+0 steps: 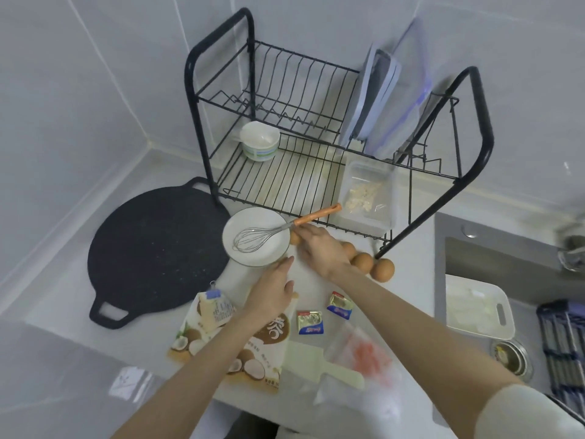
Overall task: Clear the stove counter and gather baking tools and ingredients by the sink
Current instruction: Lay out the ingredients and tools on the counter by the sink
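Left hand [273,291], fingers straight, rests beside the plate [243,221] carrying the whisk [253,239] on the surface [411,299] near the sink [474,258]; right hand [321,250] covers an egg [294,239], grip indiscernible, probably to stop it rolling.

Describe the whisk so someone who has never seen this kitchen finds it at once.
Find the black dish rack on the counter. A white bowl sits in front of its front left corner, and the whisk lies across that bowl, wires inside. It is the only tool with an orange handle.
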A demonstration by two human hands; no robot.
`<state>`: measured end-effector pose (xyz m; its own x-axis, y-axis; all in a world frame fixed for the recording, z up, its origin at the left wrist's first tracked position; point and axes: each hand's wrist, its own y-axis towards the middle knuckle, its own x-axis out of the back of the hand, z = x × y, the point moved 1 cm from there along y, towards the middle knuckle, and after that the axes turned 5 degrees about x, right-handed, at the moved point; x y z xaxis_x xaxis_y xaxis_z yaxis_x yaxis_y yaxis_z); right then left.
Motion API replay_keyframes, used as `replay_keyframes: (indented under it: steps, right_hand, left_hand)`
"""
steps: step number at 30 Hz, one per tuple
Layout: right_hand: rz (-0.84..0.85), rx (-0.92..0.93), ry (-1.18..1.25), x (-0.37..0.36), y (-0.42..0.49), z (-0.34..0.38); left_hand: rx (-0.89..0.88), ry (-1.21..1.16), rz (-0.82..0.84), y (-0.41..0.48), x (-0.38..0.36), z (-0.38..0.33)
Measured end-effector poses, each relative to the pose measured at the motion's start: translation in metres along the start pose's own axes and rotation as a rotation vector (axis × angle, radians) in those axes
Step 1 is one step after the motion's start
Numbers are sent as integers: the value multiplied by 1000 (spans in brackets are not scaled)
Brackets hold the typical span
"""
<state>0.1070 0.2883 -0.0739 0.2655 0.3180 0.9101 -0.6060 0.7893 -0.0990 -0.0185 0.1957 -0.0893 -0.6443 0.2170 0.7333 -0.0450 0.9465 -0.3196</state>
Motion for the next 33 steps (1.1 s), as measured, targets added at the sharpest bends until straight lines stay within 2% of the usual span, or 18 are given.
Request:
replay_keyframes:
  steps: [7,16,23,29,33]
  right_hand:
    - [-37,17,-84,-8,5,2]
    - [-56,45,-64,-9,-15,-7]
    - [-332,-10,154,14,-75,-23]
    - [-512,-157,290,23,-138,-55]
    - [-607,-342,315,21,-169,-81]
  left_hand:
    - [24,-30,-12,-2,-1,-1]
    - [36,-47,-5,-3,-2,-10]
    - [4,-25,26,5,-6,-32]
    - [-28,-116,82,19,-17,-70]
    - [-63,-131,88,27,-23,-87]
